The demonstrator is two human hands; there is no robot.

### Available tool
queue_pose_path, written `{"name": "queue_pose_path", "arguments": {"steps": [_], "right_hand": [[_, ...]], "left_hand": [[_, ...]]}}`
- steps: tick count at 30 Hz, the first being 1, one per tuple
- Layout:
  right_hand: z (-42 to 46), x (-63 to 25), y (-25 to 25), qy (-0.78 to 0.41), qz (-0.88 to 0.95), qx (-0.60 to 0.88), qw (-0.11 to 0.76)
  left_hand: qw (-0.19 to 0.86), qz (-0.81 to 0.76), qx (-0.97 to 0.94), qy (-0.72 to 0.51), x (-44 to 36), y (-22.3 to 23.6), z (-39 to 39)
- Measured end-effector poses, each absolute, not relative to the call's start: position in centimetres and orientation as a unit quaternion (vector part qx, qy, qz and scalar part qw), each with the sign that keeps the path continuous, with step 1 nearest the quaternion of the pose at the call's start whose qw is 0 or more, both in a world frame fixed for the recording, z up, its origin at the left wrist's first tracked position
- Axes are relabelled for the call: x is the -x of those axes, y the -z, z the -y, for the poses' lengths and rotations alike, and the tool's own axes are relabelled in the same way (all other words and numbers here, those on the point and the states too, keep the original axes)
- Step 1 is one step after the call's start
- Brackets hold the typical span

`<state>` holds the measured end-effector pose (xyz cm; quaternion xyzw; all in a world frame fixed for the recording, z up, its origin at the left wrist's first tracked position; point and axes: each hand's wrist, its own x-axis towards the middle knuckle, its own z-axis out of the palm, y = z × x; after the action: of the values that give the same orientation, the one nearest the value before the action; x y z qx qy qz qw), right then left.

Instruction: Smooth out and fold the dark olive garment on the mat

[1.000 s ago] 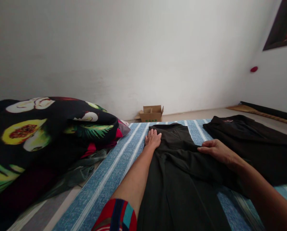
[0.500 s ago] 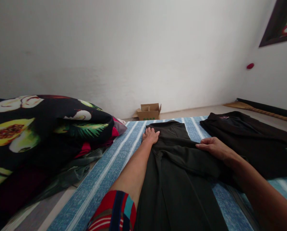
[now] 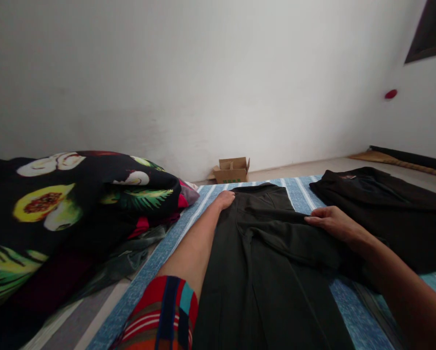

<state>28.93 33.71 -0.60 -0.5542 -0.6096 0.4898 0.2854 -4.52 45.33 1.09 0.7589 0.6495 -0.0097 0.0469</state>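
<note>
A dark pair of trousers [image 3: 272, 253] lies flat on a blue-and-white striped mat [image 3: 159, 257]. My left hand [image 3: 224, 199] reaches to the far left corner of the waistband and seems to take hold of its edge; the fingers are partly hidden. My right hand [image 3: 331, 222] rests palm down on the fabric at the right side, fingers together and pointing left along a fold. A striped red and blue sleeve [image 3: 159, 311] shows on my left arm.
A pile of black fruit-print cloth [image 3: 64, 204] with red and grey pieces lies at the left. Another dark garment [image 3: 389, 209] lies at the right. A small cardboard box [image 3: 231, 170] stands by the white wall. A red knob [image 3: 390, 94] is on the right wall.
My left hand has slid from lying flat on the waistband to its far left corner. My right hand has stayed on the fabric. The camera has shifted slightly.
</note>
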Motion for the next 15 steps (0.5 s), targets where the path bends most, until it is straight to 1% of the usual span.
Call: {"name": "queue_pose_path", "arguments": {"steps": [7,15], "right_hand": [[-33.5,-29.0,0.1,-0.498,0.594,0.558,0.296],[-33.6,-28.7,0.2,-0.491,0.624,0.55,0.26]], "left_hand": [[0.058,-0.643,-0.763,-0.026,5.2,0.0,-44.7],[0.005,-0.675,-0.732,-0.09,2.5,2.7,-43.0]]}}
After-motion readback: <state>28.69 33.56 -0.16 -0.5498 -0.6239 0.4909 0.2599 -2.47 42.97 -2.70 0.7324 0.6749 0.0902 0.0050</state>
